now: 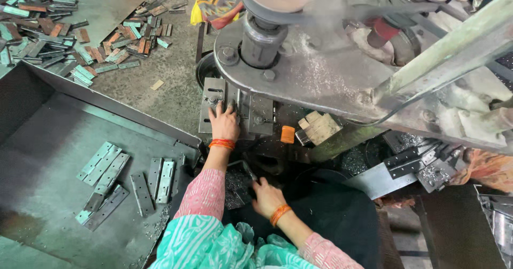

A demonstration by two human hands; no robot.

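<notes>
The person wears pink sleeves with tiny white dots. An orange bangle sits on the wrist of the left hand [224, 123], and another orange bangle on the wrist of the right hand [267, 198]. A sea-green cloth with white flower shapes covers the front.

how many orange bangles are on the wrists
2: one orange bangle on the left wrist, by the machine's metal block; one on the right wrist, lower down. Sleeves may hide more.

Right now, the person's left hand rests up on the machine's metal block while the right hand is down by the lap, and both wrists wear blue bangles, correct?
Not quite: the bangles are orange, not blue, as the head view shows. The left hand is on the machine's metal block, the right hand by the lap.
</notes>
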